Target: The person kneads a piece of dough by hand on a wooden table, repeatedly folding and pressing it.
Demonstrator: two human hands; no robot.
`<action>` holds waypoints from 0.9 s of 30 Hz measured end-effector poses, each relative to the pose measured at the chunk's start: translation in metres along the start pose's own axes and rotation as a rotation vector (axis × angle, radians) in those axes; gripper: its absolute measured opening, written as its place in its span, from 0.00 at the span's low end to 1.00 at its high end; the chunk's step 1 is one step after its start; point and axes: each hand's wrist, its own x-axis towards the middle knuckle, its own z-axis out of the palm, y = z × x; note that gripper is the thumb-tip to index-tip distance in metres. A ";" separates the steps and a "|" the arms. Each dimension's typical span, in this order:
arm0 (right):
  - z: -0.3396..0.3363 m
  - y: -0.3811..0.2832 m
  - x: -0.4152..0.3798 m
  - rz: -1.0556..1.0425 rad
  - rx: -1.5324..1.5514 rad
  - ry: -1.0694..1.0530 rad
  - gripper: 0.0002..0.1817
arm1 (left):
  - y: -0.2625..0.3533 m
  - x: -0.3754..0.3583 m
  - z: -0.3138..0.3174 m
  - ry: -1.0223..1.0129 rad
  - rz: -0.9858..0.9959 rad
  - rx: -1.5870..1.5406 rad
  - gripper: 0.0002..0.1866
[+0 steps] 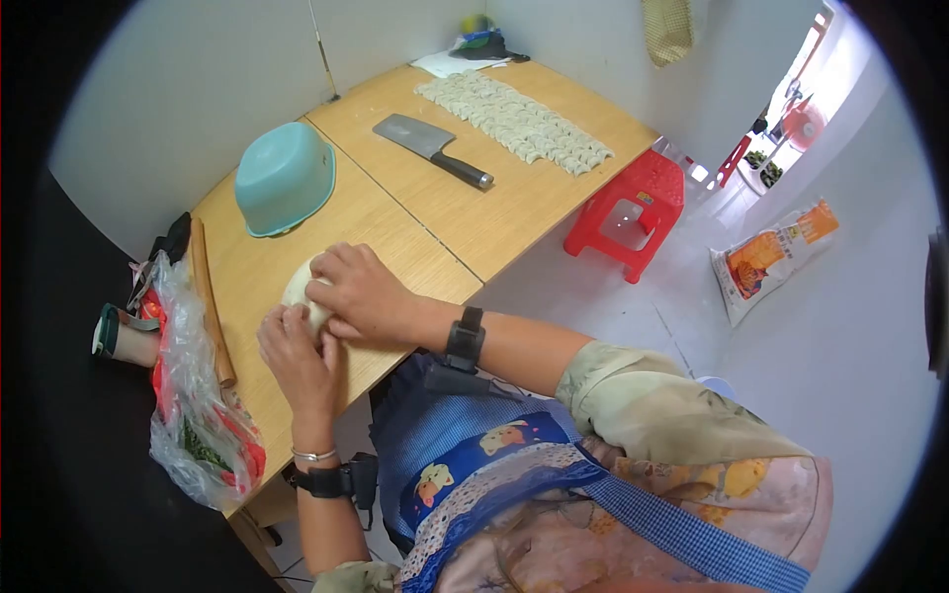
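Note:
A pale lump of dough lies on the wooden table, partly covered by both hands. My right hand is wrapped over its far and right side with the fingers curled. On the near left side, my left hand presses against the dough with bent fingers. The underside of the dough is hidden. Beyond the hands, a turquoise basin rests upside down. A cleaver with a black handle lies flat to the right of the basin.
Rows of shaped dumplings cover the table's far right part. A rolling pin and a plastic bag with greens line the left edge. A red stool and a printed sack are on the floor at right.

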 end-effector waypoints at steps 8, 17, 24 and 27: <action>-0.017 -0.018 -0.036 -0.084 -0.016 -0.175 0.12 | 0.027 -0.016 -0.024 -0.198 0.013 -0.093 0.15; 0.001 0.010 0.009 0.049 0.110 -0.266 0.17 | -0.023 0.031 -0.004 -0.314 -0.158 -0.315 0.12; 0.050 0.051 0.073 0.358 0.136 -0.334 0.20 | -0.095 0.073 0.045 -0.102 -0.202 -0.353 0.16; 0.062 0.058 0.078 0.357 0.023 -0.334 0.24 | -0.122 0.077 0.059 -0.179 -0.193 -0.317 0.19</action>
